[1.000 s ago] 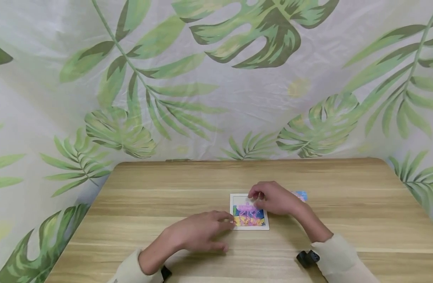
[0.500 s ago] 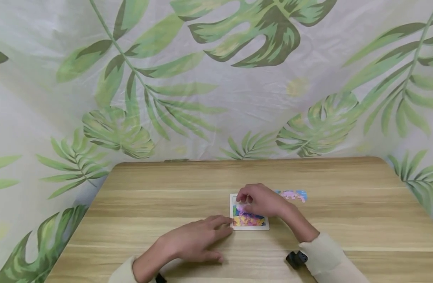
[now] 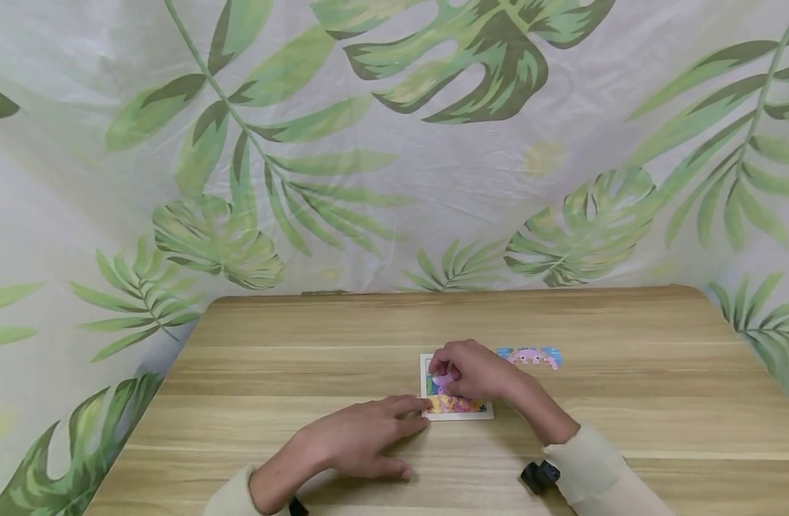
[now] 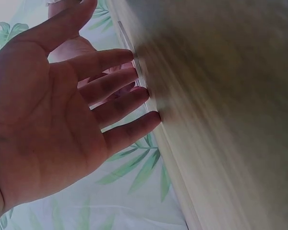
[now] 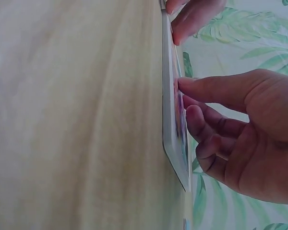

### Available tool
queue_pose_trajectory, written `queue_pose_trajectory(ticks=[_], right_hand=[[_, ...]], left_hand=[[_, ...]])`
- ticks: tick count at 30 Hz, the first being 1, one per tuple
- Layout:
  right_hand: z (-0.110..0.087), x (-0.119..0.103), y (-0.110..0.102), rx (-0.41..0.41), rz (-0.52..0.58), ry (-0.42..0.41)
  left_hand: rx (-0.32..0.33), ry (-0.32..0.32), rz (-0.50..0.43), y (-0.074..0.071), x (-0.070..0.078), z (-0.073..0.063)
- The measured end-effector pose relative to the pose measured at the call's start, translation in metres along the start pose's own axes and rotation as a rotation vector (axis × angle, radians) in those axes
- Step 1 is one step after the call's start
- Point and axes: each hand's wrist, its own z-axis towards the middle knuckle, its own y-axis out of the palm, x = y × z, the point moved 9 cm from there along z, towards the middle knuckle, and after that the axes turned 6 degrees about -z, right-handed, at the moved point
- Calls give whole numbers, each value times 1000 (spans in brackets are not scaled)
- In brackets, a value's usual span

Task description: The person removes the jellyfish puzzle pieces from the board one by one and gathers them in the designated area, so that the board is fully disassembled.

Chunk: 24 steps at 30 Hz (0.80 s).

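Wooden table (image 3: 291, 358), lower frame: our left hand (image 3: 362, 438), fingers extended, touches picture board (image 3: 460, 406); our right hand (image 3: 476, 369) curls over it, grip unclear.

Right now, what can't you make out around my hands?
Head view: middle of picture board, hidden by your right hand.
Right wrist view: the board's picture, seen nearly edge-on.
Head view: details of the printed strip, too small.
Head view: sleeves, cut off by the bottom edge.
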Motion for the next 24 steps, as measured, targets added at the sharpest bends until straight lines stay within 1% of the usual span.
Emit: queue_pose_trajectory(ticks=[6,12,17,24], right_hand=[[-1,2,2,9,18,0],[-1,6,2,12,54,7],[-2,7,2,7,57,13],[-2,8,2,14,68,-10]], left_hand=[[-2,-9,-13,3,-2,2],[-24,-29,-25,3,-3,4],[-37,-50,-52,3,-3,5],[-24,-23,-40,4,-4,6]])
